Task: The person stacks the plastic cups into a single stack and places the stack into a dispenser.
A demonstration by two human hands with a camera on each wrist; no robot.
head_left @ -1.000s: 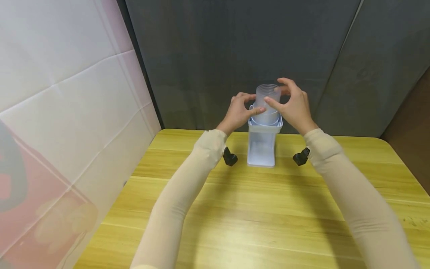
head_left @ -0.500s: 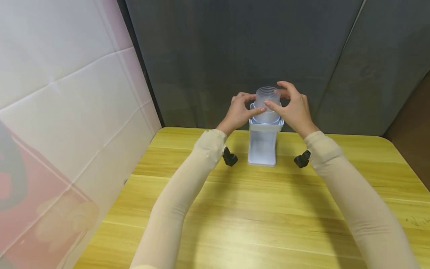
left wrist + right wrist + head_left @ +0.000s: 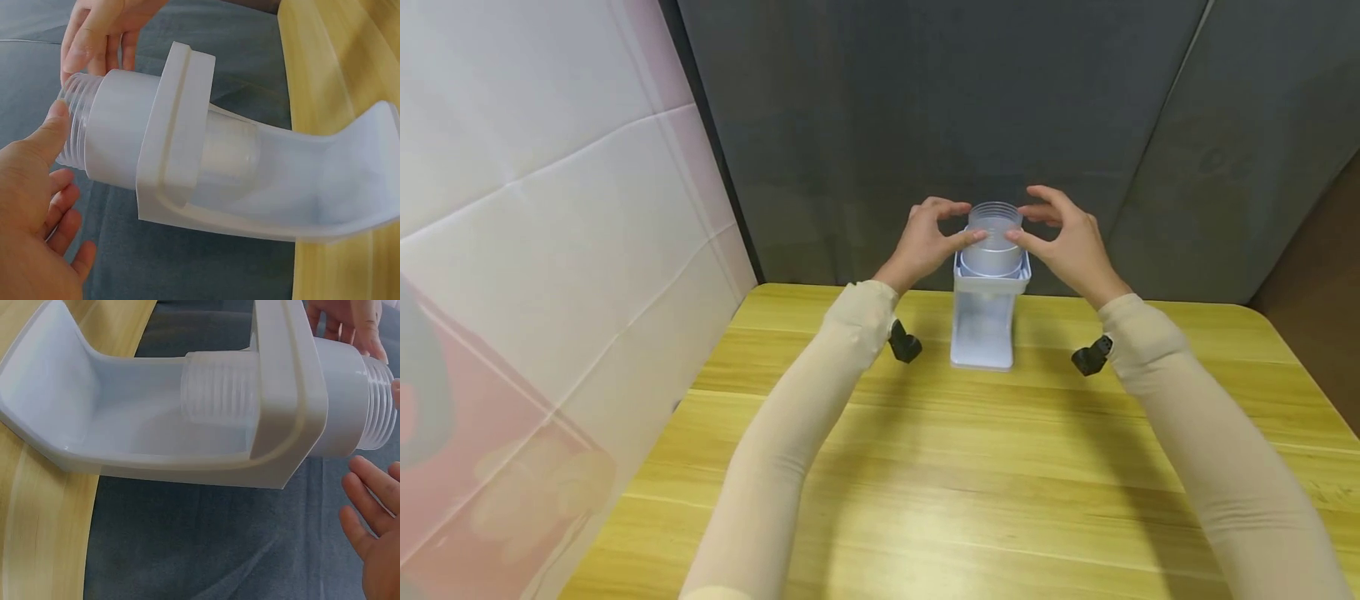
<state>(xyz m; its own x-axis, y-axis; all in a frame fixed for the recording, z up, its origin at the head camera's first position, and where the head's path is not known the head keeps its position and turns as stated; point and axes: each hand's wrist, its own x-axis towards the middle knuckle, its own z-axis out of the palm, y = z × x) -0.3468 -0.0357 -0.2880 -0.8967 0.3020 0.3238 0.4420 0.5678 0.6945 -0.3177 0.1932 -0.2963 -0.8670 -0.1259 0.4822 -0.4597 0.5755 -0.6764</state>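
Note:
A stack of clear ribbed plastic cups [image 3: 995, 218] sits in the round collar of a white cup dispenser [image 3: 982, 329]. In the right wrist view, the lower end of the cups [image 3: 219, 387] shows beneath the collar, and their rims [image 3: 379, 403] stick out of its top. On the left side, my left hand [image 3: 927, 240] has its thumb [image 3: 55, 119] touching the cup rims, its other fingers loosely bent and apart from them. My right hand [image 3: 1070, 242] is at the other side, fingers spread, thumb at the cups; its fingers [image 3: 369, 487] stand off the collar.
The dispenser stands near the back edge of a wooden table [image 3: 887, 467]. Behind it hangs a dark grey curtain [image 3: 925, 100], and a white printed panel [image 3: 550, 233] stands along the left. A brown surface [image 3: 1315, 292] borders the right.
The cups have sunk deeper into the dispenser collar. Both hands have drawn slightly outward, loosening from the cups; the right one has moved right, the left one a little left.

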